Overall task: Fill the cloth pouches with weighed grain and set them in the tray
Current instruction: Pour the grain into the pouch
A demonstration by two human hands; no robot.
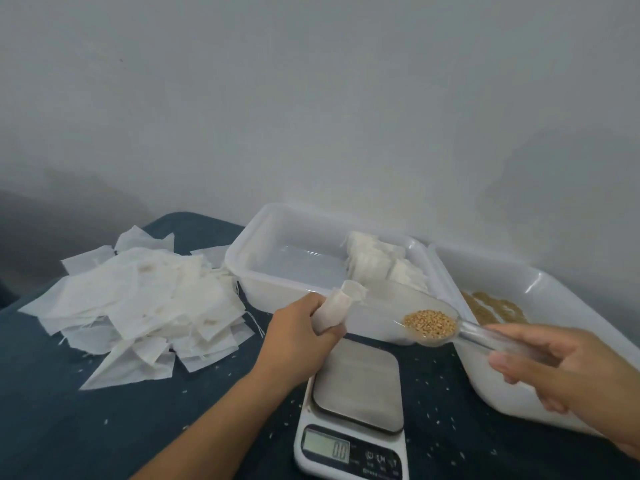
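My left hand (pixel 304 327) grips a white cloth pouch (pixel 334 308) with its mouth pointing up and right. My right hand (pixel 561 368) holds the handle of a clear plastic scoop (pixel 408 310), whose bowl carries a small heap of golden grain (pixel 430 323). The scoop's open tip lies beside the pouch mouth, above the digital scale (pixel 356 386). The scale's steel plate is bare and its display reads zero. Behind stands a white tray (pixel 249 268) with several filled pouches (pixel 377 263) at its right end.
A heap of empty cloth pouches (pixel 138 306) lies on the dark blue cloth (pixel 69 427) at the left. A white tub (pixel 540 282) with a thin layer of grain (pixel 495 308) sits at the right. Loose grains dot the cloth. A pale wall rises behind.
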